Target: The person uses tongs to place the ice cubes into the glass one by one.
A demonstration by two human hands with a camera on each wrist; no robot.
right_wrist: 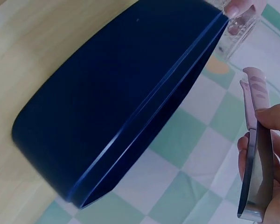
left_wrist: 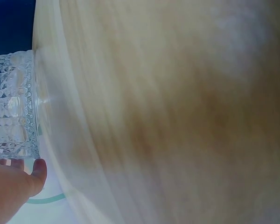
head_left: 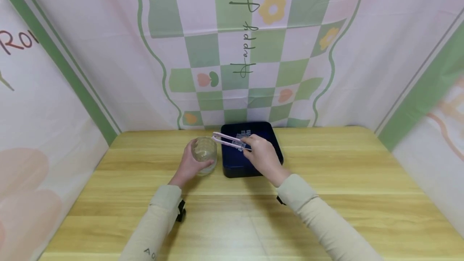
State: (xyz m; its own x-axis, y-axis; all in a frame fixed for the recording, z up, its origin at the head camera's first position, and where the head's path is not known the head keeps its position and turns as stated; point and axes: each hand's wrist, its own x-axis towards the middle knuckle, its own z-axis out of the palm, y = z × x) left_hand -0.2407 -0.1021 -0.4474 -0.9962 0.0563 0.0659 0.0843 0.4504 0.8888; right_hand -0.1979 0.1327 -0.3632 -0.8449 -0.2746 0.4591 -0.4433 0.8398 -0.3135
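My left hand [head_left: 191,161] grips a clear patterned glass [head_left: 206,151], thumb across its near side, and the glass stands upright on the table. Ridged cut patterns cover the glass [left_wrist: 11,107] in the left wrist view. In my right hand [head_left: 264,157] is a pair of tongs [right_wrist: 257,154] with a metal body and pale pink tips, pinched between thumb and fingers. The tips point left, beside the rim of the glass in the head view; whether they hold anything I cannot tell. Beneath the tongs, several small translucent pieces [head_left: 240,142] lie in a dark blue tray [head_left: 233,169].
The wooden table [head_left: 232,216] carries the tray near its back edge, just right of the glass. Behind it hangs a curtain [head_left: 232,51] with green and white checks. White printed cloth also closes in both sides.
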